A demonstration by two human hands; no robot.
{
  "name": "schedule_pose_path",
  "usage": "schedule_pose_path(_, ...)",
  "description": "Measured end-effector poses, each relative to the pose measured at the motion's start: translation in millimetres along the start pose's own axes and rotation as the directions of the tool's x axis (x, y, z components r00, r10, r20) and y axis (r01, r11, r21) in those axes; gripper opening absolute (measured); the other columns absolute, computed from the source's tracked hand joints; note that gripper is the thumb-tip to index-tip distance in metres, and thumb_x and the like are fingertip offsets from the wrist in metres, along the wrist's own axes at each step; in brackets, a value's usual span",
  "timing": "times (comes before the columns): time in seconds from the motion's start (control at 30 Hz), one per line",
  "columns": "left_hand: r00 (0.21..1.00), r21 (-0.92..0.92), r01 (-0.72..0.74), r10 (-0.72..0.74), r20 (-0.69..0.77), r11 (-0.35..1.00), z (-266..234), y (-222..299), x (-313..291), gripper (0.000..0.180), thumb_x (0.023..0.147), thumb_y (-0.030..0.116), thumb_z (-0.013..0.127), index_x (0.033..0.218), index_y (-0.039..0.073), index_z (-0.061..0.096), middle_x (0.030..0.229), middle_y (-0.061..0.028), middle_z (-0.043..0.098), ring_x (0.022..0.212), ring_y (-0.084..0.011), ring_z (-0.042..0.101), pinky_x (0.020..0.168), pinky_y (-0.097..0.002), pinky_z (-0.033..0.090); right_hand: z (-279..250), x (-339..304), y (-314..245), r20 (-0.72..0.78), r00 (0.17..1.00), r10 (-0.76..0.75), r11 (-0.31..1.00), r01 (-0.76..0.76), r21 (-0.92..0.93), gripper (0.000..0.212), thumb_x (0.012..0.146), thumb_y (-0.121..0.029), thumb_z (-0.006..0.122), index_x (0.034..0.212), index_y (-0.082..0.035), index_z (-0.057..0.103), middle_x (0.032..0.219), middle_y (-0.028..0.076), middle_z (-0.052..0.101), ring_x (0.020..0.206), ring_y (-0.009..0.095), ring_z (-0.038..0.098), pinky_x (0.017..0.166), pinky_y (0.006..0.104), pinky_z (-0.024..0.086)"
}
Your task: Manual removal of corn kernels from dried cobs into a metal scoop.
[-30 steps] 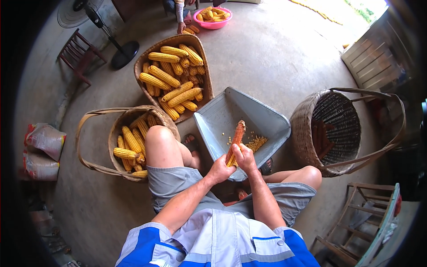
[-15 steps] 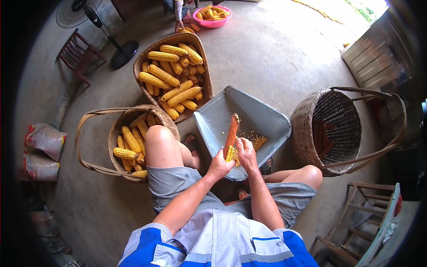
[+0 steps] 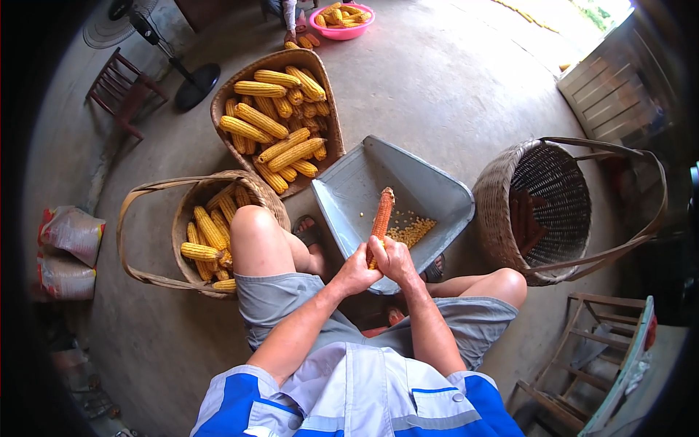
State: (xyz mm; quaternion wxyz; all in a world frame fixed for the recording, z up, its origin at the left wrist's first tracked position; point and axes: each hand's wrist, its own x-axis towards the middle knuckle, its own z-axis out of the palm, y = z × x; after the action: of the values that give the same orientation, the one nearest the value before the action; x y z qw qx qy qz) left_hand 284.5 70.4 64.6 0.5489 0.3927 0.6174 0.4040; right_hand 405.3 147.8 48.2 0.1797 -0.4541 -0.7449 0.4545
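Observation:
A corn cob (image 3: 382,213), mostly stripped to its reddish core, points up and away over a grey scoop-shaped pan (image 3: 435,188). My left hand (image 3: 354,272) is closed round its near end. Against the cob's near part presses my right hand (image 3: 394,258), fingers closed and touching the left. A few yellow kernels show between the hands; the rest of that end is hidden. Loose kernels (image 3: 412,231) lie heaped in the pan, just beyond my right hand, with some scattered farther left.
Full ears fill a handled basket (image 3: 149,274) at left and a wide basket (image 3: 336,146) ahead. Dark red cobs lie in the right basket (image 3: 502,218). Farther off are a pink basin (image 3: 342,33), another person's hand (image 3: 290,35) and a fan (image 3: 196,87). A wooden chair (image 3: 593,339) stands at lower right.
My right hand has moved left and closed in against my left hand, covering most of the kernels that showed on the cob's near end. The whole view has shifted slightly.

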Motion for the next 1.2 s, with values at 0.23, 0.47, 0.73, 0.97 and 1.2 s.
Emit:
schedule_pose_path(0.23, 0.984, -0.385, 0.141, -0.088, 0.152, 0.912, -1.7, 2.9, 1.5, 0.047, 0.082, 0.003, 0.060, 0.127, 0.002, 0.045, 0.077, 0.0012, 0.052, 0.051, -0.0061, 0.047, 0.043, -0.0217, 0.038, 0.4, 0.9, 16.8, -0.089, 0.989, -0.114, 0.979, 0.127, 0.159, 0.035, 0.101, -0.030, 0.048, 0.088, -0.001, 0.062, 0.075, 0.022, 0.064, 0.072, 0.039, 0.065, 0.064, 0.0433, 0.051)
schedule_pose_path(0.47, 0.999, -0.342, -0.029, 0.018, -0.035, 0.939, 2.1, 4.5, 4.2, 0.056, 0.083, 0.001, 0.060, 0.135, 0.007, 0.041, 0.076, 0.0024, 0.049, 0.053, -0.0052, 0.047, 0.044, -0.0214, 0.039, 5.9, 7.1, 3.1, -0.271, 0.952, 0.140, 0.888, 0.000, 0.459, 0.031, 0.095, -0.027, 0.064, 0.105, 0.002, 0.063, 0.094, 0.014, 0.067, 0.081, 0.024, 0.065, 0.077, 0.0333, 0.053)
schedule_pose_path(0.73, 0.996, -0.161, -0.073, 0.063, -0.066, 0.984, -0.5, -12.7, 8.6, 0.075, 0.082, 0.002, 0.071, 0.147, 0.007, 0.033, 0.120, -0.0075, 0.059, 0.108, -0.0151, 0.058, 0.092, -0.0294, 0.049, -11.1, -4.6, -30.8, 0.007, 0.997, 0.079, 0.995, -0.079, 0.062, 0.045, 0.091, -0.043, 0.062, 0.084, 0.002, 0.064, 0.079, 0.022, 0.066, 0.077, 0.039, 0.066, 0.071, 0.0461, 0.051)
schedule_pose_path(0.97, 0.992, 0.178, -0.105, 0.117, -0.056, 0.978, 1.0, 6.1, 0.7, 0.086, 0.081, 0.021, 0.076, 0.148, 0.008, 0.024, 0.109, -0.0218, 0.065, 0.104, -0.0329, 0.066, 0.089, -0.0416, 0.053, -12.2, -2.8, -22.0, -0.068, 0.996, 0.052, 0.998, -0.051, 0.020, 0.043, 0.093, -0.039, 0.060, 0.082, 0.003, 0.062, 0.078, 0.026, 0.064, 0.078, 0.043, 0.066, 0.069, 0.0488, 0.051)
schedule_pose_path(1.2, 0.976, 0.312, -0.018, 0.084, -0.198, 0.950, 3.2, -4.7, -0.8, 0.059, 0.083, 0.027, 0.073, 0.127, 0.004, 0.040, 0.094, -0.0280, 0.067, 0.092, -0.0439, 0.067, 0.079, -0.0492, 0.054, -0.8, -0.5, -28.2, -0.060, 0.991, 0.119, 0.992, -0.115, 0.058, 0.050, 0.095, -0.044, 0.055, 0.076, 0.001, 0.065, 0.072, 0.026, 0.064, 0.073, 0.044, 0.065, 0.068, 0.0491, 0.051)
